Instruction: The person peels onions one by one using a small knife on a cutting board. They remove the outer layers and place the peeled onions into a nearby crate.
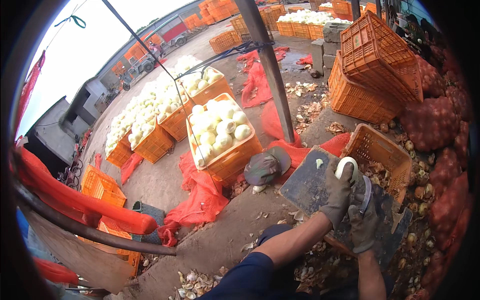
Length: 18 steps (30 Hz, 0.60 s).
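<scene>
My left hand [335,191], in a dirty grey work glove, grips a peeled white onion [347,168] over a dark, soiled board [305,183]. Close beside it on the right, my right hand [362,225], gloved alike, holds a knife with a curved blade [366,195]; its handle is hidden in the glove. A small white onion scrap [319,163] lies on the board. Behind the board stands an orange plastic crate [397,150] with dry onion skins [375,172] inside.
A crate of peeled onions [221,165] stands ahead, a camouflage cap [264,167] beside it. A slanting metal post [268,67] rises beyond the board. Stacked crates [371,90] and red mesh sacks of onions [429,123] stand right. Red netting [202,195] and skins litter the ground.
</scene>
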Each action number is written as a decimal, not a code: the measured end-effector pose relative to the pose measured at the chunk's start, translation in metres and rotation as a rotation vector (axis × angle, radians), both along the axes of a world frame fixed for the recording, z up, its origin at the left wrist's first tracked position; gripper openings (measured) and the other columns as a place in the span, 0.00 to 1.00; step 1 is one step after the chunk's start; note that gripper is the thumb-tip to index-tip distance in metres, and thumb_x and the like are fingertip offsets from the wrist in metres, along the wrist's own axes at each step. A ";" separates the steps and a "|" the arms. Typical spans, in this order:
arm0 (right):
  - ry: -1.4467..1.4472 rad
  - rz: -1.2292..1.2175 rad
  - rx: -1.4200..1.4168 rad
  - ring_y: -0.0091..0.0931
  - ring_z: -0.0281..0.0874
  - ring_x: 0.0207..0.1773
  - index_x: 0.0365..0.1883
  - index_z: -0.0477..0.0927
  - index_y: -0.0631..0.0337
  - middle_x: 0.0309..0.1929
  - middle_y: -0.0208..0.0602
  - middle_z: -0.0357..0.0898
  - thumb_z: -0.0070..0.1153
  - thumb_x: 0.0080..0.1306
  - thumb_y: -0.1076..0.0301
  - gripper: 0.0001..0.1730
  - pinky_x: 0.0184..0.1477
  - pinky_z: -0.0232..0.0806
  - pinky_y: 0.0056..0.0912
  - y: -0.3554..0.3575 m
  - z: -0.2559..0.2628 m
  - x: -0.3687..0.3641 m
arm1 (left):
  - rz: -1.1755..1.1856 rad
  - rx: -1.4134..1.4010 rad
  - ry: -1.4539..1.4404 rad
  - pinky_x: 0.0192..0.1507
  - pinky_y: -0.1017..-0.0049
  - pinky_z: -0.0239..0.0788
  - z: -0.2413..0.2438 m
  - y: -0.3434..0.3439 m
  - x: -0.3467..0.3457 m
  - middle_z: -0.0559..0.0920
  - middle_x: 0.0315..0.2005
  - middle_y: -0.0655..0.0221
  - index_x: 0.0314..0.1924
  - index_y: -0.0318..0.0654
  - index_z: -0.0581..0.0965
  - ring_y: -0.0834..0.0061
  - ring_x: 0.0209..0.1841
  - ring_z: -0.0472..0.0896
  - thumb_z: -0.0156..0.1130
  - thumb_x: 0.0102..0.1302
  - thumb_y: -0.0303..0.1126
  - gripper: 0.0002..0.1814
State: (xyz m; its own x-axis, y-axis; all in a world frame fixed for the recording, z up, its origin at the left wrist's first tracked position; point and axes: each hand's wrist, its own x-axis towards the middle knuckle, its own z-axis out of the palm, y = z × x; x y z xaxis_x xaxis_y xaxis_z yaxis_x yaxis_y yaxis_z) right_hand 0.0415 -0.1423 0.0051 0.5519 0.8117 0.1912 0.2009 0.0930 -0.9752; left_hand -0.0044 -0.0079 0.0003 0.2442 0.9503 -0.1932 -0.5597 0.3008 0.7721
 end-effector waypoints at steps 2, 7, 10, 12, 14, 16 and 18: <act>0.027 0.067 -0.022 0.19 0.79 0.38 0.49 0.81 0.60 0.40 0.26 0.82 0.67 0.78 0.56 0.17 0.41 0.74 0.30 0.007 0.001 -0.010 | 0.112 0.012 0.021 0.58 0.63 0.81 -0.010 0.016 -0.001 0.74 0.69 0.54 0.83 0.35 0.58 0.63 0.61 0.82 0.74 0.74 0.45 0.48; 0.177 -0.012 -0.033 0.16 0.74 0.35 0.50 0.81 0.60 0.37 0.25 0.80 0.61 0.82 0.63 0.10 0.37 0.69 0.26 0.029 -0.020 0.024 | 0.111 -0.115 -0.142 0.47 0.65 0.82 -0.004 0.061 -0.032 0.80 0.61 0.65 0.80 0.47 0.64 0.69 0.53 0.83 0.74 0.73 0.50 0.43; 0.329 -0.123 -0.333 0.16 0.73 0.33 0.57 0.80 0.61 0.39 0.27 0.81 0.59 0.83 0.63 0.13 0.33 0.69 0.27 0.034 -0.044 0.054 | 0.231 -0.091 -0.122 0.44 0.68 0.82 -0.002 0.086 -0.092 0.82 0.57 0.69 0.77 0.49 0.66 0.73 0.49 0.84 0.73 0.74 0.50 0.39; 0.313 -0.147 -0.375 0.16 0.72 0.32 0.62 0.80 0.61 0.41 0.29 0.81 0.58 0.83 0.63 0.15 0.31 0.70 0.28 0.034 -0.059 0.052 | 0.294 0.056 -0.023 0.44 0.69 0.82 -0.014 0.101 -0.143 0.83 0.57 0.68 0.77 0.46 0.66 0.74 0.50 0.84 0.72 0.76 0.48 0.38; 0.106 -0.113 -0.347 0.19 0.74 0.35 0.65 0.79 0.62 0.45 0.31 0.82 0.58 0.84 0.63 0.17 0.34 0.73 0.31 0.022 -0.105 0.056 | 0.328 0.160 0.050 0.46 0.70 0.84 -0.024 0.108 -0.182 0.83 0.58 0.67 0.78 0.40 0.65 0.73 0.52 0.85 0.72 0.76 0.46 0.39; 0.041 -0.071 -0.372 0.22 0.76 0.41 0.66 0.79 0.63 0.49 0.33 0.82 0.57 0.84 0.63 0.18 0.40 0.75 0.33 0.040 -0.094 0.035 | 0.320 0.147 0.085 0.48 0.68 0.84 -0.034 0.120 -0.231 0.78 0.67 0.62 0.82 0.36 0.59 0.68 0.58 0.84 0.72 0.76 0.45 0.45; 0.057 -0.066 -0.422 0.25 0.78 0.47 0.65 0.79 0.65 0.53 0.34 0.82 0.57 0.84 0.63 0.18 0.47 0.75 0.34 0.040 -0.069 0.022 | 0.437 0.048 0.120 0.51 0.65 0.84 -0.025 0.143 -0.252 0.72 0.73 0.58 0.84 0.36 0.54 0.62 0.62 0.82 0.74 0.75 0.45 0.50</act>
